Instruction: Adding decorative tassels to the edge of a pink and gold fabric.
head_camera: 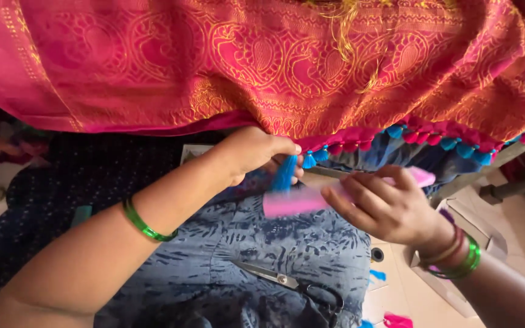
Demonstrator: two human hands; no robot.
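A pink cloth with gold woven patterns point(262, 61) hangs across the top of the view. Its lower edge carries a row of pink and blue tassels point(420, 138). My left hand point(253, 152) pinches a bunch of loose blue threads point(284, 173) at that edge. My right hand point(390, 203) holds a flat pink comb point(299, 200) just below the threads, its left end touching them. Green bangles sit on both wrists.
Scissors point(293, 284) lie shut on my lap, on blue patterned fabric point(244, 243). A dark dotted cloth point(74, 176) lies at the left. Blue and pink thread scraps point(390, 316) lie on the light floor at lower right, near a cardboard box point(487, 237).
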